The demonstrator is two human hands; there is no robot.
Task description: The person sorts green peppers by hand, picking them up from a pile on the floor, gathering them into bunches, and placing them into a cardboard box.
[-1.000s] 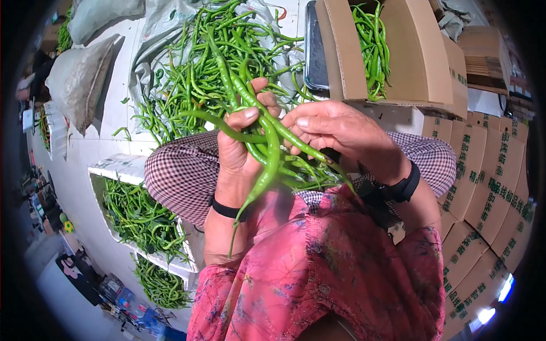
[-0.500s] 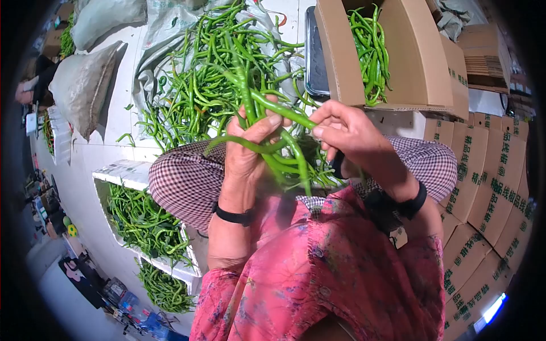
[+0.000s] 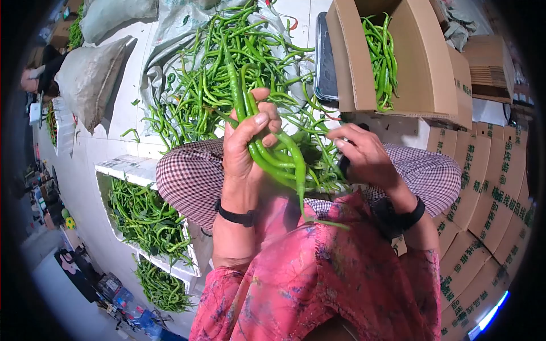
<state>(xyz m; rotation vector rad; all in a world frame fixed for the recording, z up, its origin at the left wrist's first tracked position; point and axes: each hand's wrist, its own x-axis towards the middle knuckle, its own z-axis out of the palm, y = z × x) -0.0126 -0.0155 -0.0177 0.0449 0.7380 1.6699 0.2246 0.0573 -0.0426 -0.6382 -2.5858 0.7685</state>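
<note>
My left hand (image 3: 250, 133) is closed around several long green chili peppers (image 3: 236, 85), above my lap. Their tips point up past my fingers, and other ends curve down below my palm toward my shirt. To the right, my right hand (image 3: 367, 153) hovers over my knee with loosely bent fingers, apart from the bunch; no pepper shows in it. Below and between the hands, more green chilies (image 3: 324, 153) lie in my lap. Just beyond, a large pile of chilies (image 3: 199, 85) spreads over a pale woven sack (image 3: 156, 71).
An open cardboard box (image 3: 421, 74) with some chilies inside stands at front right, beside a dark tray (image 3: 325, 57). Printed flattened cartons (image 3: 483, 176) lie on the right. At left are a white foam box (image 3: 122, 165) of chilies and stuffed sacks (image 3: 94, 79).
My right hand has let go of a chili and drawn back to the right. That chili now hangs with the bunch in my left hand, which stays nearly in place.
</note>
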